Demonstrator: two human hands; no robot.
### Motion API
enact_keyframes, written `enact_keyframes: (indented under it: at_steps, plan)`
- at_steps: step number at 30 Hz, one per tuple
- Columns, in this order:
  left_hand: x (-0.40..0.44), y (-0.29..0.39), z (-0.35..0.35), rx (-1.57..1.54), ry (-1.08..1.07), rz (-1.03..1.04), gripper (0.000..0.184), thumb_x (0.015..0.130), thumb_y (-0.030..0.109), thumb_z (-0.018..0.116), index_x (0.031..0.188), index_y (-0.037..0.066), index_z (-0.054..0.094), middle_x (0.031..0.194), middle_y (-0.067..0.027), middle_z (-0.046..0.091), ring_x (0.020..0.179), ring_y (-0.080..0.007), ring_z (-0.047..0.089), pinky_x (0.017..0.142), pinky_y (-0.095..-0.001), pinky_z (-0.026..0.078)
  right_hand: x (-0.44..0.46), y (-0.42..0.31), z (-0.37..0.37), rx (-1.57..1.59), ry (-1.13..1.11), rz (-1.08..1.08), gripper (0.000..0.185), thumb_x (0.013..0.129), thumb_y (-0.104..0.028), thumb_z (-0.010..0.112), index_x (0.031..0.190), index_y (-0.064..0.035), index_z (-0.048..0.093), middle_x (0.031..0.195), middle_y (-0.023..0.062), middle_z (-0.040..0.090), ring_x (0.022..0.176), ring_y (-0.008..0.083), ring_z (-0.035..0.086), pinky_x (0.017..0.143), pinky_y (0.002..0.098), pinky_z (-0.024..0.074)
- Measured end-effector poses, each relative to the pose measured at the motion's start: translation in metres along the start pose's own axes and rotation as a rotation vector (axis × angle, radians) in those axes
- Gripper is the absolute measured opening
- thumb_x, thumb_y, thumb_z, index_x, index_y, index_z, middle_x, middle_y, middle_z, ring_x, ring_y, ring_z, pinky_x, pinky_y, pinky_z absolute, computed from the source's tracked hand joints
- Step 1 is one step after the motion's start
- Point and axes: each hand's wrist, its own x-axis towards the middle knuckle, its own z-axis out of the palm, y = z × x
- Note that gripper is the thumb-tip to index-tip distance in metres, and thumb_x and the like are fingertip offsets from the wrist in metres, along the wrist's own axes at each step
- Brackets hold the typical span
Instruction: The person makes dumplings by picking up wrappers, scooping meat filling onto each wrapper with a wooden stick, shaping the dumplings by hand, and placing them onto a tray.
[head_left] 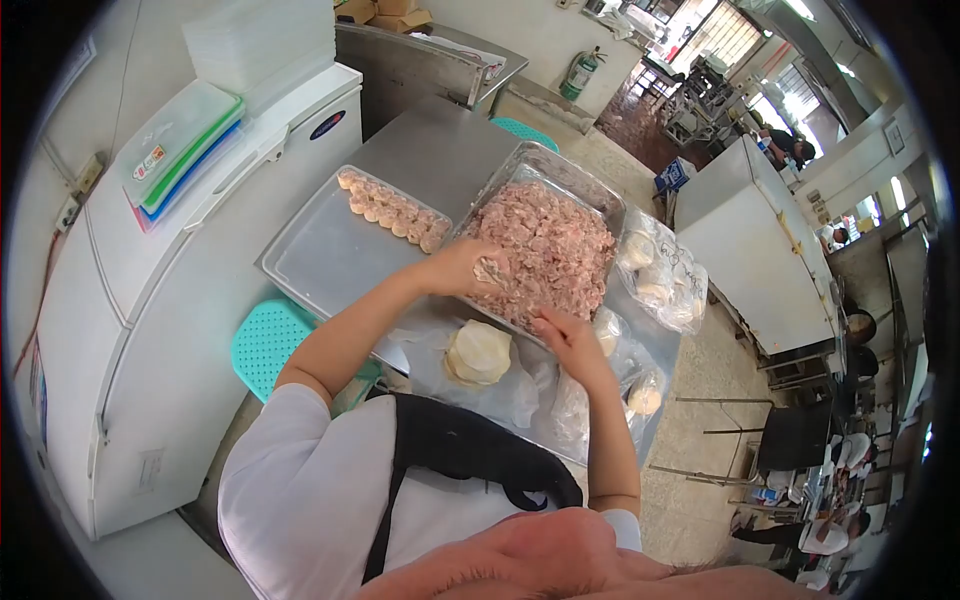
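A deep metal tray (621, 210) full of pinkish ground meat filling (545, 235) stands on the metal table. At its left edge my left hand (465, 268) is cupped, its fingers curled round a pale wrapper with filling. My right hand (568, 340) is at the tray's near rim, its fingers together by the meat; whatever they hold is too small to make out. Nearer my body lies a stack of round pale dough wrappers (478, 353) on clear plastic. Rows of small filled dumplings (395, 208) sit along the far edge of a pale tray (318, 235) on the left.
Plastic bags of dough wrappers (660, 275) lie right of the meat tray. A white chest freezer (215, 290) is on the left, with turquoise stools (270, 345) beside the table. Another white freezer (750, 235) stands to the right. People are visible farther off at the right.
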Motion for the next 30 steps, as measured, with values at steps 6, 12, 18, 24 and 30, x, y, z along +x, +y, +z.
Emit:
enact_keyframes:
  at_steps: [6,12,18,24,30]
  plan:
    - [-0.027,-0.015,-0.049,-0.073,0.019,-0.168,0.045,0.074,0.025,0.083,0.108,0.004,0.063,0.101,-0.0138,0.065,0.094,-0.0239,0.064,0.082,-0.0376,0.050,0.029,-0.078,0.017,-0.305,0.161,-0.038,0.026,0.092,-0.021,0.063,0.113,-0.0070,0.067,0.097,0.0134,0.068,0.084,0.0345,0.066,0.071,0.0418,0.0524]
    - [-0.056,-0.046,-0.090,-0.027,-0.032,-0.189,0.051,0.073,0.035,0.083,0.108,0.006,0.062,0.101,-0.0143,0.063,0.089,-0.0253,0.062,0.078,-0.0374,0.050,0.049,-0.060,0.054,-0.215,0.142,0.019,0.024,0.091,-0.019,0.064,0.111,-0.0044,0.067,0.098,0.0165,0.068,0.086,0.0347,0.067,0.073,0.0388,0.0522]
    - [-0.112,-0.174,-0.139,0.076,0.180,-0.370,0.054,0.070,0.028,0.083,0.113,0.004,0.061,0.107,-0.0159,0.062,0.095,-0.0289,0.061,0.083,-0.0380,0.049,0.027,-0.037,0.058,-0.065,0.152,0.244,0.026,0.092,-0.018,0.064,0.111,-0.0002,0.066,0.095,0.0159,0.070,0.085,0.0239,0.068,0.075,0.0323,0.0508]
    - [-0.125,-0.222,-0.161,0.500,0.472,-0.632,0.062,0.075,0.017,0.073,0.132,0.008,0.049,0.124,-0.0230,0.056,0.107,-0.0405,0.059,0.090,-0.0459,0.050,0.009,-0.036,0.063,0.100,0.340,0.453,0.028,0.094,-0.018,0.063,0.114,0.0007,0.067,0.074,-0.0026,0.058,0.066,0.0059,0.050,0.059,0.0217,0.0412]
    - [-0.103,-0.230,-0.157,0.511,0.459,-0.668,0.078,0.079,0.010,0.067,0.146,0.011,0.029,0.122,-0.0261,0.056,0.107,-0.0419,0.059,0.087,-0.0486,0.050,0.004,-0.023,0.064,0.114,0.390,0.522,0.029,0.097,-0.022,0.060,0.113,0.0007,0.067,0.073,-0.0038,0.056,0.065,0.0051,0.048,0.058,0.0202,0.0387]
